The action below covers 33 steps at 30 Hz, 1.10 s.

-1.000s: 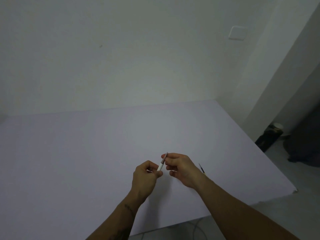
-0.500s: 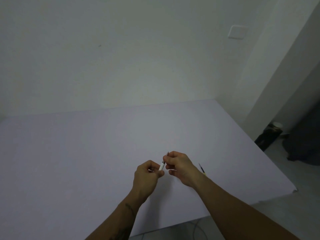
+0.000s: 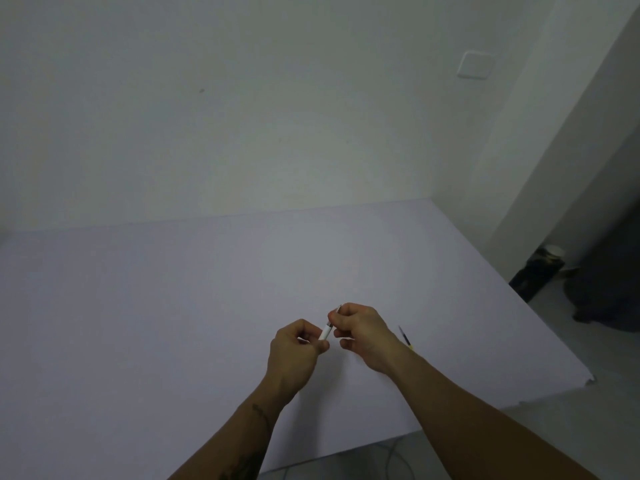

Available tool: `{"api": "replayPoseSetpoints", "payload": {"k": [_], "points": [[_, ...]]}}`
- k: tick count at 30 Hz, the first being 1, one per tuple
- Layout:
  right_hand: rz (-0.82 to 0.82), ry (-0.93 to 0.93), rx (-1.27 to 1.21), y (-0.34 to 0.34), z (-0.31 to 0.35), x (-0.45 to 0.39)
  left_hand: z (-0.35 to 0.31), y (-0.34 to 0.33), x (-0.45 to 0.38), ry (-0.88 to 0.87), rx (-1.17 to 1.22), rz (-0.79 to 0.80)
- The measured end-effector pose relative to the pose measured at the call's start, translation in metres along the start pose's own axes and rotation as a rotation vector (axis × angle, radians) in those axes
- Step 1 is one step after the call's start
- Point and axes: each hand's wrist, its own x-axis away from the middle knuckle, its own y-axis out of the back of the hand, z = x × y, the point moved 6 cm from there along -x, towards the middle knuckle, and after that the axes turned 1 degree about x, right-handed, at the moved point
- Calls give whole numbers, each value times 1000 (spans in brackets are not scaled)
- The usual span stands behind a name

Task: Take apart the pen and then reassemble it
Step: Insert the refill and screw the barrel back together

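A slim white pen barrel with a grey tip section is held between both hands above the pale table. My left hand grips its white lower end. My right hand pinches the grey upper end, and only the metal point pokes out above the fingers. A thin dark refill with a yellow end lies on the table just right of my right wrist, touching neither hand. Most of the pen's length is hidden inside my fingers.
The table's right edge runs diagonally down to a corner, and its front edge lies near my forearms. A dark bottle stands on the floor beyond the right edge. A white wall rises behind the table, with a switch plate.
My right hand has slid down over the grey tip section, so less of it shows. Both hands stay in the same spot, and the refill has not moved.
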Motion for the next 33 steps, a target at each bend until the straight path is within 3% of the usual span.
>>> {"api": "replayPoseSetpoints", "payload": {"k": [4,9,16,21,26,33], "points": [[-50,6,70,1,3,0,0,-4,1,5,13,15],[24,-25,-42,2,1,2,-1,-1,0,3,-9,3],[-64,19,109,4,4,-2,-2,-5,2,-1,-13,17],[7,8,37,4,0,-2,-3,-1,-1,2,-13,6],[-79,26,90,5,1,-3,-4,-5,-3,-3,-26,18],[-21,-26,40,8,-1,-3,-2,-4,-6,18,-53,2]]}}
